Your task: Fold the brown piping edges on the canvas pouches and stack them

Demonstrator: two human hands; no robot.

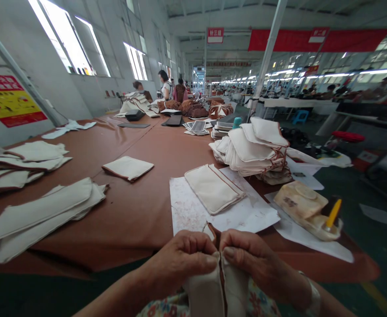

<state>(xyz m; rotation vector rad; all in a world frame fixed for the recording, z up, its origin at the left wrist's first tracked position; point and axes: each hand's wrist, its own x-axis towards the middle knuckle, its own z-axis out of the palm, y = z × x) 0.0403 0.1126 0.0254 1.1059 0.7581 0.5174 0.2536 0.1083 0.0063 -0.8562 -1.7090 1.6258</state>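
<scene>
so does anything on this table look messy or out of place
Mostly orderly. The stack of cream pouches leans and fans out unevenly. The paper sheet under the single pouch looks stained and speckled. Both hands, left and right, pinch a pouch at its seam.

A long brown-covered table (137, 145) runs deep into a big factory hall. Bright windows (68, 42) line the pale left wall, with a red-and-yellow poster (10, 100) beside them. Red banners (315, 39) hang overhead; strip lights glow far right above a dark green floor (361, 193).
</scene>
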